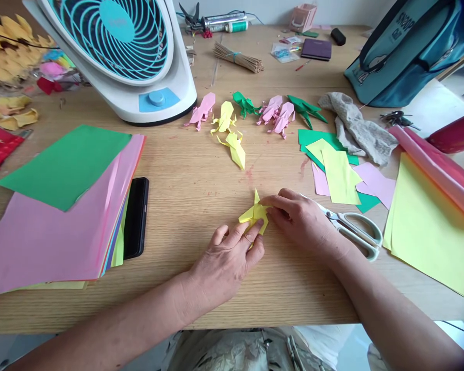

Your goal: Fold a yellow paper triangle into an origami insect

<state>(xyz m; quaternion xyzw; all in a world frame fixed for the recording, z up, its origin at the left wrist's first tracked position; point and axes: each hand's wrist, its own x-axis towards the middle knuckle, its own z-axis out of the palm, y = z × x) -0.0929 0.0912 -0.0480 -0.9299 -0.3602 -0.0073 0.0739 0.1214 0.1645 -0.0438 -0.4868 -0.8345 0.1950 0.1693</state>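
A small folded yellow paper piece [258,210] with pointed flaps lies on the wooden table [178,206]. My left hand [227,257] presses its fingertips on the near and left side of the paper, fingers bent close together. From the right, my right hand [299,219] pinches the paper's upper right part between thumb and forefinger. White-handled scissors [358,232] lie beside my right wrist, their blades partly hidden behind the hand. Beyond my hands stand folded paper figures: yellow [225,117], pink [203,110] and green [304,110].
Coloured sheets [58,232] and a black phone [136,219] lie at left, below a fan [154,98]. Paper scraps [338,175], a grey cloth [355,126], yellow sheets [429,232] and a blue bag [402,56] are at right. A stick bundle [237,56] lies farther back.
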